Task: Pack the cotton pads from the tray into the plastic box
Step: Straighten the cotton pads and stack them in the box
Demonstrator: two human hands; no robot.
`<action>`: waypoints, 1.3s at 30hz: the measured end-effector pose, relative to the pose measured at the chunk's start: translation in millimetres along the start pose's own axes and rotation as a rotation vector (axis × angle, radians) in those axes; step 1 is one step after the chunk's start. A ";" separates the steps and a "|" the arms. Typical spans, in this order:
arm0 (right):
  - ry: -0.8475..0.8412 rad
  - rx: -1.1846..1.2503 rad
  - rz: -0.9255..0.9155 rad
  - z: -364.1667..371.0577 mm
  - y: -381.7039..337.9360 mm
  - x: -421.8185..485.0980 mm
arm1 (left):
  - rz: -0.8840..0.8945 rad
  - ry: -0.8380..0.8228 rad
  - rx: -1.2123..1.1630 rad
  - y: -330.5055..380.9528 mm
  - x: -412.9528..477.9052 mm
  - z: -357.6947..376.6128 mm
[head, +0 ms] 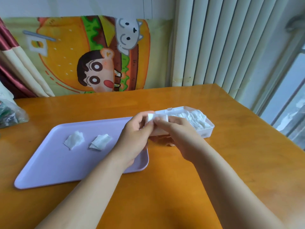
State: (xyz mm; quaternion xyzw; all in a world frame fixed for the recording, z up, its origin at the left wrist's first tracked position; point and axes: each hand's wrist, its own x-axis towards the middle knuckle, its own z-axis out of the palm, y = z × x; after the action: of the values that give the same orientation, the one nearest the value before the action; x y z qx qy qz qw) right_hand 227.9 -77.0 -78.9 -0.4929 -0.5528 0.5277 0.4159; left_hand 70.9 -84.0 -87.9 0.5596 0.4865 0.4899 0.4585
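A lilac tray (pixel 49 162) lies on the orange table with two white cotton pads on it, one (pixel 74 140) at the left and one (pixel 100 141) beside it. A clear plastic box (pixel 208 131) stands open to the right of the tray, with several white pads (pixel 196 119) inside. Between tray and box, my left hand (pixel 134 136) and my right hand (pixel 178 133) both pinch one white cotton pad (pixel 157 117), held just above the box's left end. My hands hide that end of the box.
A crumpled plastic bag (pixel 9 113) sits at the table's far left edge. A cartoon cloth (pixel 92 55) hangs behind the table, with a white radiator (pixel 231 47) and a window at the right. The orange tabletop (pixel 165 187) spreads out in front of the tray.
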 end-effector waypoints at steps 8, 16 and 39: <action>0.494 -0.084 0.026 -99.4 0.5 -0.2 | 0.124 -0.134 0.287 7.9 49.9 82.1; 0.616 -0.143 0.102 -150.1 15.8 20.6 | 0.361 -0.572 0.932 8.7 108.0 136.4; 0.358 -0.341 0.387 -168.1 14.0 42.7 | 0.198 -0.685 0.972 -6.1 129.2 139.2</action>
State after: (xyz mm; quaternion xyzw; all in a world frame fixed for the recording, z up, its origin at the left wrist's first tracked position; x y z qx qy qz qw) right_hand 387.0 -6.4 -79.1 -0.7366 -0.4473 0.4018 0.3098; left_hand 214.8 40.0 -94.5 0.8737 0.4250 0.0435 0.2329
